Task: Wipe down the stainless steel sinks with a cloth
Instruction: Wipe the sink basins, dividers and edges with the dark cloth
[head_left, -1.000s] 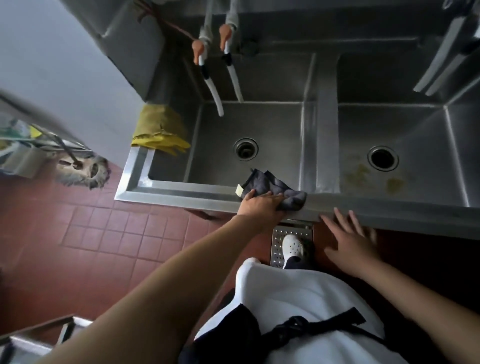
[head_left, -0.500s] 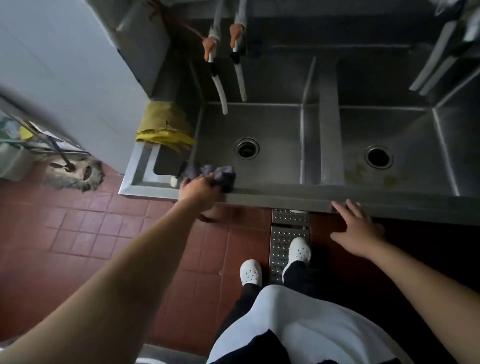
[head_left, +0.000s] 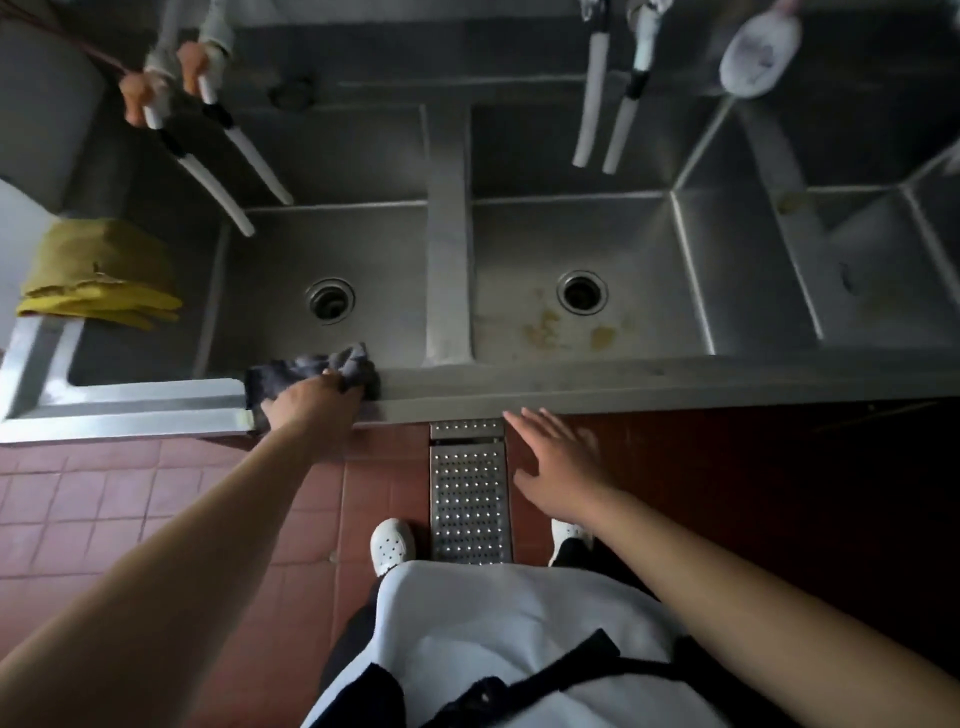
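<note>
Pressing a dark cloth on the sink's front rim, the left hand is kept busy while the right hand is held spread and empty, so the stained middle basin could be skipped.

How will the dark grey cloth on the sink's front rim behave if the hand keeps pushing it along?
The dark grey cloth looks bunched and creased under the left hand, so it is probably floppy and will drag rather than slide flat. One edge hangs toward the steel basin, so it may slip in.
</note>
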